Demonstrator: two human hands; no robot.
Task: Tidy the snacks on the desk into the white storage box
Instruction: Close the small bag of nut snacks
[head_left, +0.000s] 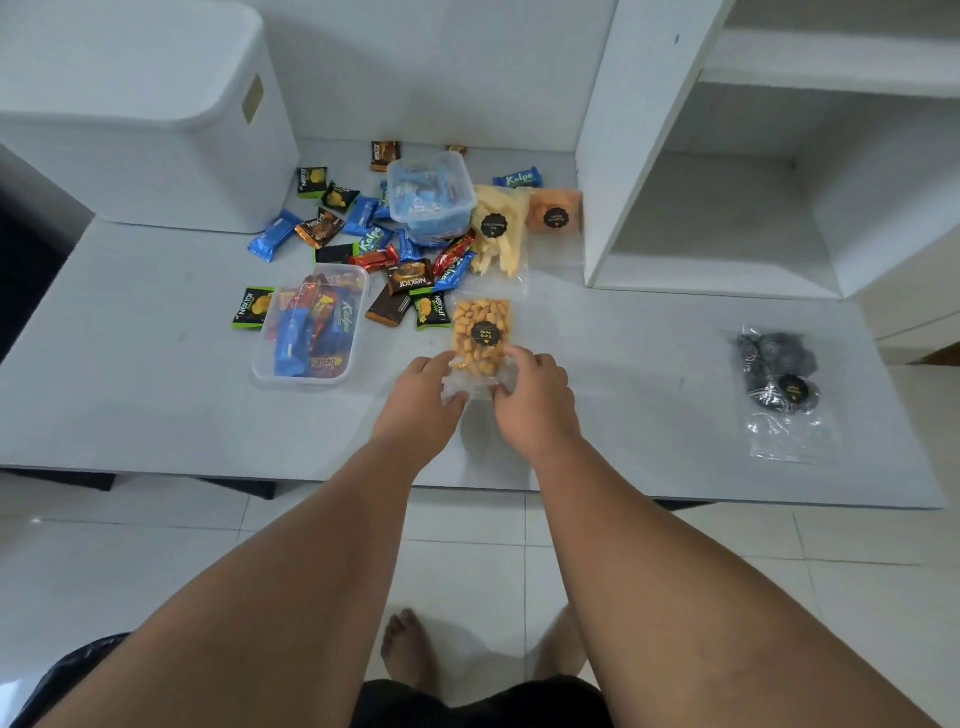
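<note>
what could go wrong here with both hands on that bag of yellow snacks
1. Both the left hand and right hand pinch only the clear empty end of the yellow snack bag; the filled end may sag or slip.
2. The white storage box looks lidded, and no hand is free to open it.

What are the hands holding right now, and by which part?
The left hand and right hand both pinch the snack bag by its near, clear end.
</note>
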